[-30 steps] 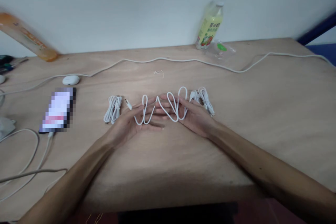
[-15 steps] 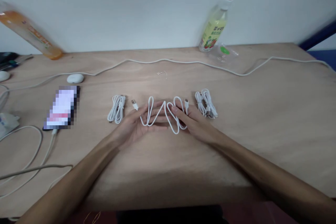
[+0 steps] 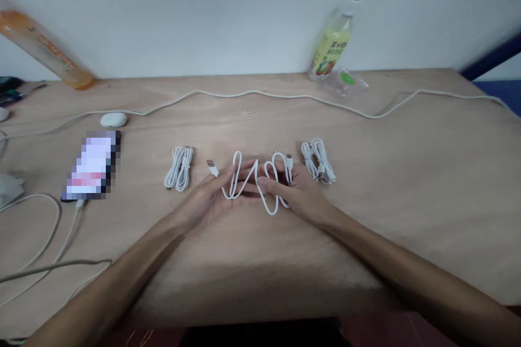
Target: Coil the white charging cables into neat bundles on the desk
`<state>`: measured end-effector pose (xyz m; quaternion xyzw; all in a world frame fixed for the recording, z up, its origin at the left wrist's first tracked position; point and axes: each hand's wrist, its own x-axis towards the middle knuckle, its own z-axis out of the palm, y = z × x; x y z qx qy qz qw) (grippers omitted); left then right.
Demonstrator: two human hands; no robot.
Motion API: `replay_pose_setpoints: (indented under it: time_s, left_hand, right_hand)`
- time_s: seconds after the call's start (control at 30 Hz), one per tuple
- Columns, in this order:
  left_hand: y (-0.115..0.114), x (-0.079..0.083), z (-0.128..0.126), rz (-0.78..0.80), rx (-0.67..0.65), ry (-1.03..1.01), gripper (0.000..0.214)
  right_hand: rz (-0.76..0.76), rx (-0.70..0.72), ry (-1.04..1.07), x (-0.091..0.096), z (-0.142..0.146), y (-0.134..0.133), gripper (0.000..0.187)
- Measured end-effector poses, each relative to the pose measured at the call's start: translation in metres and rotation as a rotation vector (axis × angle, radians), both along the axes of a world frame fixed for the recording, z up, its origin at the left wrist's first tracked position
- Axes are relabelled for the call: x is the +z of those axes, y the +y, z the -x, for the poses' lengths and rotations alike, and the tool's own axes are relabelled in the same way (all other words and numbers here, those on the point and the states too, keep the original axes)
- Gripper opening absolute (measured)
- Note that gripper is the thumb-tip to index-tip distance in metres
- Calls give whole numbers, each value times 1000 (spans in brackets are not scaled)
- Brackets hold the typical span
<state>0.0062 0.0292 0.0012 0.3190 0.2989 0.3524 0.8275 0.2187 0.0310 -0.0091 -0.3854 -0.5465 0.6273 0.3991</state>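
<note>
A loosely looped white USB cable [image 3: 272, 211] spans both my hands above the table, its loops standing in a zigzag. My left hand [image 3: 203, 198] holds the left loops and one end between thumb and fingers, with a USB plug sticking out beyond the thumb. Gripped in my right hand [image 3: 303, 190] are the right loops, the thumb pressing over them; the other plug rises beside the fingers. Left of my hands lies a tied bundle of white cable [image 3: 179, 168]. Further tied white cable bundles [image 3: 318, 160] lie just past my right hand.
A phone [image 3: 91, 165] on a charging cord and a white earbud case [image 3: 113, 120] lie at left. Tilted bottles, one orange [image 3: 61, 59] and one yellow-green [image 3: 331, 46], stand near the wall. A long white cord [image 3: 285, 96] crosses the back. Small wire ties [image 3: 251, 115] lie mid-table.
My right thumb has slid slightly left and down along the loops, and the lower right loop hangs a little lower. The left plug has shifted slightly right. The view has moved a little.
</note>
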Motion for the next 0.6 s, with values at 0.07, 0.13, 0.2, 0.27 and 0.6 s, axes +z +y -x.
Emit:
replay_pose_setpoints:
  time_s: [0.07, 0.13, 0.2, 0.27, 0.6]
  left_hand:
    - [-3, 0, -3, 1, -38, 0, 42]
    - [-7, -1, -5, 11, -81, -13, 43]
    - [-9, -2, -5, 21, -105, -25, 43]
    - [-10, -3, -5, 26, -104, -33, 42]
    - [-12, -4, -8, 46, -32, -8, 41]
  right_hand:
    - [0, -13, -7, -1, 2, -2, 27]
    - [-13, -37, -35, -1, 4, -4, 26]
    - [-22, -88, -68, -1, 6, -5, 25]
    - [-24, -161, -86, -1, 7, -6, 27]
    - [-64, -324, -156, -5, 9, -3, 38]
